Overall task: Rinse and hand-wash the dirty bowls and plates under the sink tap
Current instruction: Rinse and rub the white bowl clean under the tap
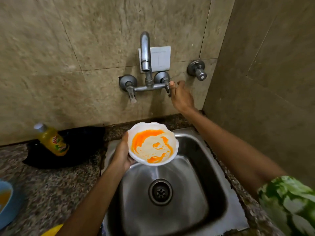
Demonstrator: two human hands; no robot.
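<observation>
My left hand grips the orange-smeared white bowl by its rim over the sink, light but likely slippery, while my right hand pinches the tap lever.

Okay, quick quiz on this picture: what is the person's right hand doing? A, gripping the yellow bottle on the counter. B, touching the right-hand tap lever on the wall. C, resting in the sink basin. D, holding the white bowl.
B: the right hand reaches up to the right tap lever, thumb against it, while the left hand holds the orange-smeared white bowl over the sink.
</observation>
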